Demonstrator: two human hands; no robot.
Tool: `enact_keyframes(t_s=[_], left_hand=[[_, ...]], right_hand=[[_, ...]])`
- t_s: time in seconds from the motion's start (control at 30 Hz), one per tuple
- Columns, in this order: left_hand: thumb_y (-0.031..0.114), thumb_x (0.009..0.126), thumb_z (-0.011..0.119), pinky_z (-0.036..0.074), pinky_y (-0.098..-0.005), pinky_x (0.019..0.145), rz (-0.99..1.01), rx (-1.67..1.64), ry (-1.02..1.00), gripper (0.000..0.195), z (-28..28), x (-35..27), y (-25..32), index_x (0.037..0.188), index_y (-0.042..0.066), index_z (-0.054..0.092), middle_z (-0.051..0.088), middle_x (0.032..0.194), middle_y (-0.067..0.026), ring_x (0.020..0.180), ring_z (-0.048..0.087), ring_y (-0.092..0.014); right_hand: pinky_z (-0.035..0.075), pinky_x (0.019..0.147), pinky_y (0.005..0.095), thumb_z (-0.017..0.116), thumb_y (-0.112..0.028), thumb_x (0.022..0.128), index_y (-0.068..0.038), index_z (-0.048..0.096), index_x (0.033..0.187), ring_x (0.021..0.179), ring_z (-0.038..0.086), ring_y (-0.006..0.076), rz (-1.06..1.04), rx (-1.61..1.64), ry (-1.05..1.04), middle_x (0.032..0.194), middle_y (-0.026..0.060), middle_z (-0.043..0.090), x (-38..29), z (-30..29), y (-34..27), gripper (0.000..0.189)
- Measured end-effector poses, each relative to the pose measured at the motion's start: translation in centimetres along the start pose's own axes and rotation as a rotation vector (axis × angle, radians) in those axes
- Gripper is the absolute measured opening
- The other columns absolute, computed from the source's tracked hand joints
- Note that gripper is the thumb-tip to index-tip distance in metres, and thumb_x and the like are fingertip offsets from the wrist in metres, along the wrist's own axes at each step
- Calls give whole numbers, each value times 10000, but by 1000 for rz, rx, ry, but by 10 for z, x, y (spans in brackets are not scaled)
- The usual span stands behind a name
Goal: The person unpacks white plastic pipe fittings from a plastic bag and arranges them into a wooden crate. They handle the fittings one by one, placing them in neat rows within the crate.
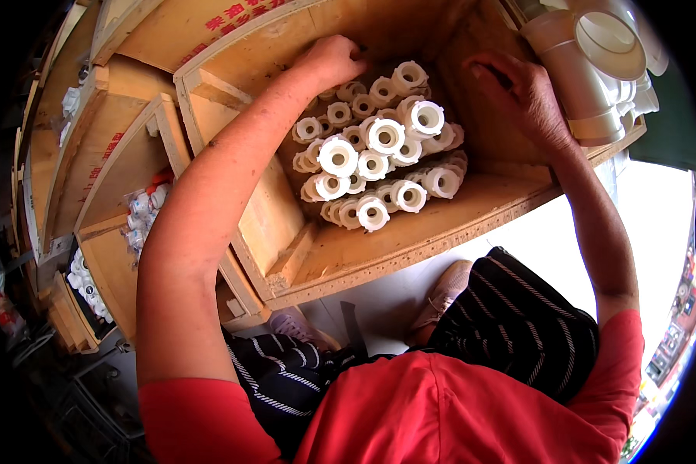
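Observation:
Many white plastic pipe fittings (385, 137) with ring-like open ends lie stacked in rows inside a wooden bin (464, 226). At the far left of the stack is my left hand (335, 61), its fingers bent down behind the rearmost fittings; the fingertips are partly hidden, so whether they hold a fitting cannot be seen. My right hand (513, 87) hovers by the bin's right wall, apart from the stack, fingers curved and thumb spread, with nothing seen between them.
Large grey-beige plastic pipe fittings (594, 75) stand at the upper right beside the bin. More wooden compartments (110, 232) run along the left, one with small bagged fittings (145, 211). White fittings (87, 284) fill a dark box lower left. My knees and shoes are below the bin's front edge.

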State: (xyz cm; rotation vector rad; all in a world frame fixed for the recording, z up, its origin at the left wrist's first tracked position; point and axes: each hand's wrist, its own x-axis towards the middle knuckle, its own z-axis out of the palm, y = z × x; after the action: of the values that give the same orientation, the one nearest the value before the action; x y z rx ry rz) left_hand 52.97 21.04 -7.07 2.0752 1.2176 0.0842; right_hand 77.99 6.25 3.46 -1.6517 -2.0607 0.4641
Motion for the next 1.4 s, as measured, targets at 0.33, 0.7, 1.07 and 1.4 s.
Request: enact_keyframes(t_s=[0.33, 0.7, 1.07, 1.4], left_hand=[[193, 898, 641, 544, -345, 647, 103, 96, -61, 226, 7, 16, 12, 1070, 77, 734, 718, 885, -130, 701, 659, -202], [115, 920, 610, 547, -339, 606, 3, -2, -170, 267, 14, 16, 1, 1173, 69, 681, 721, 984, -107, 675, 672, -165], [61, 871, 645, 564, -349, 600, 19, 22, -131, 222, 17, 19, 5, 1085, 37, 698, 725, 966, -112, 668, 696, -190], [119, 871, 635, 535, -421, 847, 148, 230, 70, 219, 28, 20, -8, 1065, 40, 701, 696, 1024, -201, 989, 663, -362]], right_hand=[[544, 715, 329, 615, -172, 934, -78, 675, 1076, 785, 694, 240, -20, 4, -4, 918, 107, 704, 0, 0, 3, 180], [542, 698, 333, 625, -181, 936, -71, 683, 1067, 774, 696, 248, -28, 3, 13, 912, 117, 706, -1, 1, 1, 181], [538, 692, 335, 624, -180, 935, -80, 678, 1071, 756, 684, 249, -26, -4, 0, 892, 109, 701, 1, 1, 0, 177], [545, 713, 331, 630, -179, 934, -74, 685, 1071, 786, 696, 250, -1, -8, -7, 923, 118, 707, -1, 0, -1, 181]])
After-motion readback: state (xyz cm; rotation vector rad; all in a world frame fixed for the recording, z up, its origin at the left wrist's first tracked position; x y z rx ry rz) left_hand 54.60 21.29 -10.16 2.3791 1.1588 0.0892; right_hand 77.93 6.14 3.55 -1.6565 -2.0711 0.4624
